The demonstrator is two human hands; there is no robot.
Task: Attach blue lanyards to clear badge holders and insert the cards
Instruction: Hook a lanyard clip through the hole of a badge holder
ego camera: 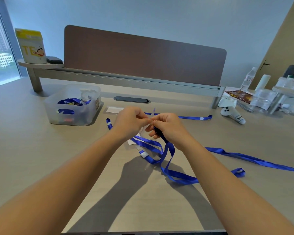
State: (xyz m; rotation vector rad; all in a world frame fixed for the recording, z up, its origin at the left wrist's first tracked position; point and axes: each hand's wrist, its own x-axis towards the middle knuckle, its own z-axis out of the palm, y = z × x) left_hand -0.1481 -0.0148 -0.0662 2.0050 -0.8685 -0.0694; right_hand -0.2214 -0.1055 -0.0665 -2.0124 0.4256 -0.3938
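Above the middle of the table, my left hand (130, 122) pinches the top of a clear badge holder (145, 131) that hangs edge-on between both hands. My right hand (168, 127) grips the dark clip end of a blue lanyard (168, 153), its metal ring touching the holder's top. The ribbon trails down in loops onto the table. A white card (131, 141) lies under my hands, partly hidden. Another badge holder with a white card (113, 110) lies flat behind my left hand. More blue lanyards (255, 160) are spread on the table to the right.
A translucent bin (71, 116) with lanyards and a small jar stands at the left. A brown desk divider (143, 56) runs across the back. A white controller (232, 114), bottles and plastic packets clutter the right. A tin (31, 46) sits on a shelf at the back left.
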